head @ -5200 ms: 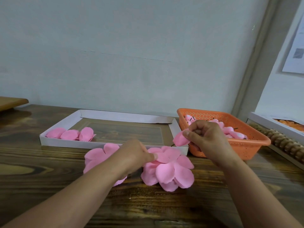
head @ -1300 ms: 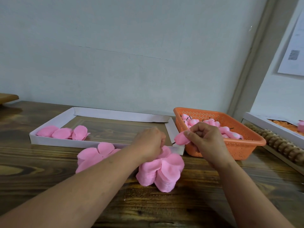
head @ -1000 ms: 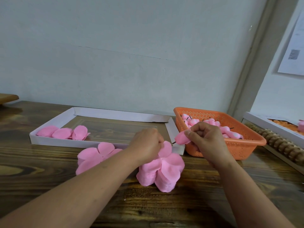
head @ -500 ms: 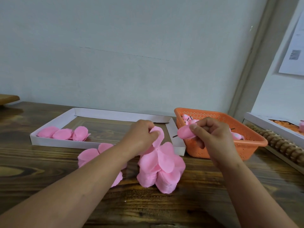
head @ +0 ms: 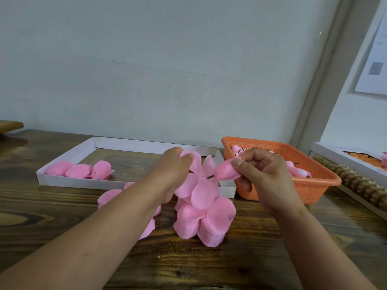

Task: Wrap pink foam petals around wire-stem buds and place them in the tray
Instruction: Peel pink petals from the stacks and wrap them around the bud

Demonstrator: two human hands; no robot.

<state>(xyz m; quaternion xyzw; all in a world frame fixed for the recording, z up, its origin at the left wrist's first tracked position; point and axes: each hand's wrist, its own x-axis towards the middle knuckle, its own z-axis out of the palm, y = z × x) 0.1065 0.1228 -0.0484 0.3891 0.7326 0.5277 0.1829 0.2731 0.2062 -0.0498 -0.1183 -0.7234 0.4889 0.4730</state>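
My left hand [head: 175, 168] pinches the top edge of a pink foam petal sheet [head: 199, 183] and holds it lifted above the stack of petal sheets [head: 206, 220] on the wooden table. My right hand [head: 261, 176] grips a pink bud [head: 226, 173], whose dark wire stem points left at the small hole in the lifted sheet's middle. The white tray [head: 62, 178] behind holds three wrapped pink pieces [head: 81, 170] at its left end. A second petal pile [head: 111, 196] lies under my left forearm.
An orange perforated basket [head: 310, 185] with more wire-stem buds stands at the right, touching the tray's corner. Further right lie a wooden beaded bar [head: 356, 181] and another white tray [head: 347, 162]. The wall runs close behind the table.
My left hand has peeled one petal sheet off the stack and raised it. My right hand has brought the bud's wire stem up to the sheet's centre.
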